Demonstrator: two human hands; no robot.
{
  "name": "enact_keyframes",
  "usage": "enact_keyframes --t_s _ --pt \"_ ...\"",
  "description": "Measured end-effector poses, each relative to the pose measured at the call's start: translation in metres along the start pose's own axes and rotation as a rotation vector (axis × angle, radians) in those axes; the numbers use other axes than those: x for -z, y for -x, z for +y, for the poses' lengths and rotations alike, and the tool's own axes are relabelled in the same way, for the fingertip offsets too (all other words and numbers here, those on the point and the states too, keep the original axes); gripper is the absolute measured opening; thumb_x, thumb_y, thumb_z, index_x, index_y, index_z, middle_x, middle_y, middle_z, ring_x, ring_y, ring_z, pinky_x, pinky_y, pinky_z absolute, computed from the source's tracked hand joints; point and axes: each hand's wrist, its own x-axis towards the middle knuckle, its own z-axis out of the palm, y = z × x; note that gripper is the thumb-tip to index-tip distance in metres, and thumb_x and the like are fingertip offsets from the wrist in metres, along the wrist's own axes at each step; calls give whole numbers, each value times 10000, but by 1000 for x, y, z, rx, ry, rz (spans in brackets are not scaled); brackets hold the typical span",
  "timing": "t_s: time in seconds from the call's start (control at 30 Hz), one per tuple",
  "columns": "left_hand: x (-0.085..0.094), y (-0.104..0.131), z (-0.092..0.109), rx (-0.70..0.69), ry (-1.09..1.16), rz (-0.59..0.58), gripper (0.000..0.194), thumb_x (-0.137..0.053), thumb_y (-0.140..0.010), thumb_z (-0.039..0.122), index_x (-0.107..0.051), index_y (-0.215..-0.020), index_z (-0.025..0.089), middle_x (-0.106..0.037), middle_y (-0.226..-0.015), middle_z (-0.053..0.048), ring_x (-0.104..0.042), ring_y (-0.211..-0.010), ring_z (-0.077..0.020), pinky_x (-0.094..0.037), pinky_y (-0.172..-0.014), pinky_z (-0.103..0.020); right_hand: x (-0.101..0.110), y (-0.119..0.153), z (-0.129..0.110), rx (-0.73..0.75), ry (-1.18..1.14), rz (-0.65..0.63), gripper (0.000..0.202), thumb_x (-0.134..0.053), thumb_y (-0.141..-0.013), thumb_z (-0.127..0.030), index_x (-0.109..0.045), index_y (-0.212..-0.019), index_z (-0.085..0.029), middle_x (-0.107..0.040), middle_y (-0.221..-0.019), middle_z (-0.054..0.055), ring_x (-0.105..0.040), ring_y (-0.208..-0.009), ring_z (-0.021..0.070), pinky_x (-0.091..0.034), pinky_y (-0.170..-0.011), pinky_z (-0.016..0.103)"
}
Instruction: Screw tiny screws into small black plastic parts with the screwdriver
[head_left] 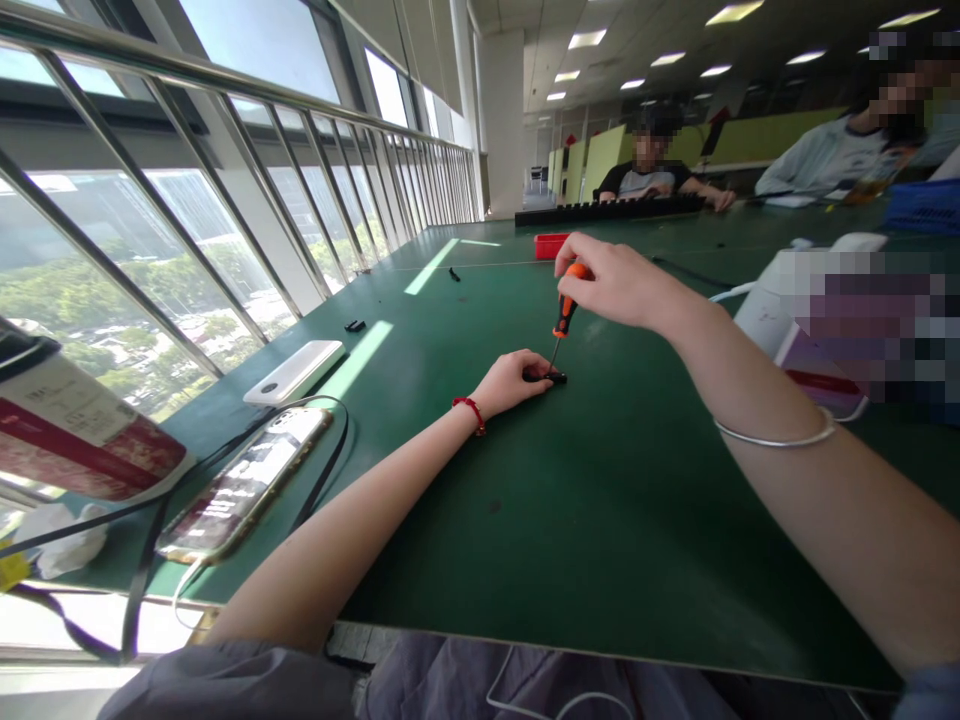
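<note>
On the far left a red-and-white cup (82, 420) is leaning, its label carrying small dark print too fine to read. Beside it a phone (247, 480) is lying on the green table (600, 520) with a white cable running from its near end, and a white slab (300, 372) is resting just beyond. The left hand (517, 385), wearing a red bracelet, is curling its fingers low over the table, nearly closed, and pinching a small black part (557, 378) against the surface. The part is lying flat, its long axis running roughly left to right, its right end showing past the fingertips. A red tray (550, 246) is sitting farther back. Above the part, the orange-and-black screwdriver (567, 305) is standing at a slight tilt, its shaft pointing down and a little left, its tip meeting the part or ending just over it. The right hand (619, 278) is closing around the handle from above, fingers bent. Farther right, a box (825, 370) is showing purple under blurring, and a blue basket (922, 205) is bearing pale lettering that is not legible.
</note>
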Motion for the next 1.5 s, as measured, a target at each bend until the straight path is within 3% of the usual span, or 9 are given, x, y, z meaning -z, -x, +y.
enact_keyframes --t_s 0.17,0.23,0.4,0.6,0.77,0.97,1.17,1.4,1.5 --pt "1 1 1 -15 -17 -2 132 -642 -768 191 -686 -870 120 -684 -906 -66 -618 -771 -133 -524 -745 -255 1 3 2 29 9 -9 280 -482 -858 -441 -566 -736 -203 -524 -576 -1 -425 -513 124 -277 -541 287" --pt "1 1 1 -19 -24 -2 132 -640 -772 195 -687 -872 123 -677 -898 -63 -613 -766 -133 -523 -739 -255 1 4 1 59 10 0 274 -485 -860 -419 -573 -720 -201 -520 -574 -1 -421 -516 121 -273 -538 287" --pt "1 0 0 -35 -37 -5 108 -634 -777 199 -681 -843 127 -670 -894 -60 -608 -759 -131 -522 -733 -254 0 3 2 3 32 -4 152 -560 -788 -319 -573 -903 -219 -543 -615 -12 -411 -507 120 -278 -524 281" --pt "0 0 1 -21 -45 -2 122 -642 -776 238 -687 -830 138 -663 -874 -49 -599 -753 -129 -514 -725 -245 1 2 5 66 9 -17 272 -504 -851 -427 -567 -708 -205 -506 -565 -3 -412 -500 121 -271 -536 289" --pt "-2 0 5 28 -31 41 237 -645 -790 351 -699 -875 137 -665 -809 -45 -589 -725 -135 -505 -697 -246 2 3 4 36 23 -27 112 -568 -768 -281 -571 -862 -220 -559 -652 -12 -437 -524 118 -282 -539 278" --pt "-2 -1 6 52 -11 58 188 -643 -786 319 -704 -812 143 -685 -812 -44 -605 -738 -138 -502 -709 -241 2 3 1 49 4 -45 252 -496 -853 -421 -555 -732 -208 -533 -598 -3 -424 -513 121 -274 -536 284" --pt "-4 -2 9 56 -57 66 146 -634 -771 290 -674 -740 153 -677 -768 -23 -587 -701 -132 -481 -667 -234 1 3 0 32 18 -26 149 -565 -768 -286 -575 -901 -219 -560 -650 -8 -434 -544 128 -279 -549 274" --pt "-6 -3 12 75 -81 55 115 -619 -774 265 -633 -729 161 -660 -758 -8 -573 -698 -126 -457 -648 -225 4 4 -1 11 13 -55 267 -492 -856 -404 -566 -696 -203 -513 -585 0 -433 -530 128 -280 -562 298" --pt "-7 -4 9 108 -40 51 118 -622 -778 274 -636 -755 159 -660 -765 -10 -573 -704 -125 -466 -663 -228 4 4 -1 5 37 -27 111 -545 -794 -318 -576 -781 -212 -531 -620 -5 -427 -524 126 -281 -552 294"
